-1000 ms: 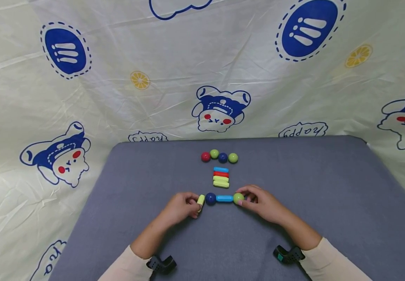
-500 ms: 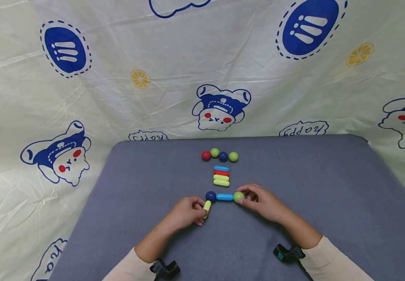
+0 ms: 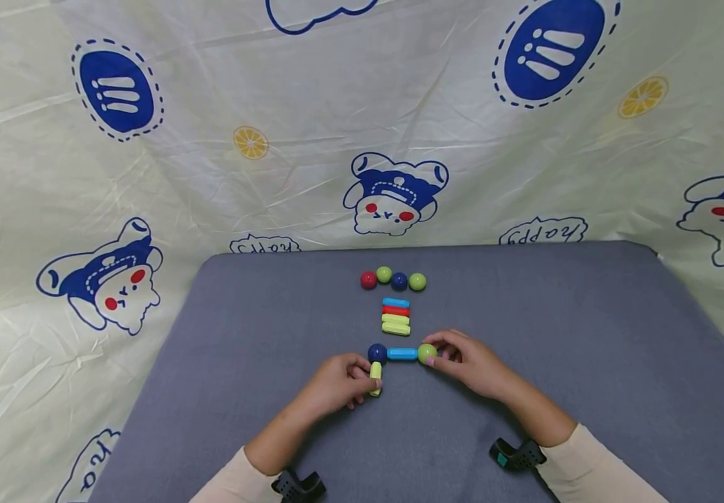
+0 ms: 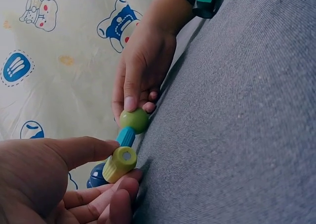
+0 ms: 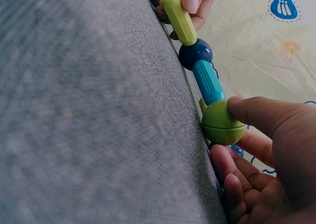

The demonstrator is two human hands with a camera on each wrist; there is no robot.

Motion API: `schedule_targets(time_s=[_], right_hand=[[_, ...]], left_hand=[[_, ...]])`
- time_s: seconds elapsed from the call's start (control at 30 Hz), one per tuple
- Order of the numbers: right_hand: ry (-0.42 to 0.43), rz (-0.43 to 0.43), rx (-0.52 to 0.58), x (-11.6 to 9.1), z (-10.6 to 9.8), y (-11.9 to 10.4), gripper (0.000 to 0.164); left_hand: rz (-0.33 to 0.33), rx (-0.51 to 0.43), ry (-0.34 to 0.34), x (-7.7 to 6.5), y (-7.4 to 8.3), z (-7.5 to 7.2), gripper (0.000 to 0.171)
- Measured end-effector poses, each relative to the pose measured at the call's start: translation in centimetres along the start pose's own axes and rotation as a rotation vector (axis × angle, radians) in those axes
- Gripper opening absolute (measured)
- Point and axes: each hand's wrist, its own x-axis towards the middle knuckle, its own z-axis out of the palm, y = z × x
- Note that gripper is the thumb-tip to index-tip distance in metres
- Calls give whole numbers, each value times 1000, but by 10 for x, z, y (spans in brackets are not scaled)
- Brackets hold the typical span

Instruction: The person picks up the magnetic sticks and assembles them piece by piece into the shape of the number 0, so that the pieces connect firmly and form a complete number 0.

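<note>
My left hand (image 3: 341, 381) pinches a yellow-green magnetic rod (image 3: 375, 377) between thumb and fingers. The rod's far end meets a dark blue ball (image 3: 377, 353), and in the right wrist view the rod (image 5: 179, 20) appears to touch that ball (image 5: 196, 54). From the blue ball a light blue rod (image 3: 402, 353) runs right to a green ball (image 3: 427, 353). My right hand (image 3: 471, 363) holds this green ball with thumb and fingers. A pale end disc shows on the yellow-green rod (image 4: 120, 163) in the left wrist view.
Beyond the joined pieces lies a stack-like row of rods, with a red rod (image 3: 396, 311) among blue and yellow-green ones. Farther back, a red ball (image 3: 368, 280) lines up with green and blue balls. The grey table (image 3: 261, 307) ends at a printed cloth (image 3: 305, 195).
My left hand has brought the yellow-green rod from the blue ball's left side round to its near side, turning it to point toward me. My right hand stays on the green ball.
</note>
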Motion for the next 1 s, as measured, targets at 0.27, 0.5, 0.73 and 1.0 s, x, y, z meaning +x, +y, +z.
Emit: schedule_targets(time_s=[0.27,0.5,0.73,1.0], right_hand=[[-1,-6,-4,0,0,0,30],[-5,2,-5,-1,0,1,31],[1,-3,-3,0,0,2,31],[9,-27,8,-1,0,2,31]], left_hand=[[26,-18,22,1,-6,1,28],[25,-44,58,5,-11,3,32],[81,-48,156,9,-15,5,27],[233,-36,232,13,-19,6,40]])
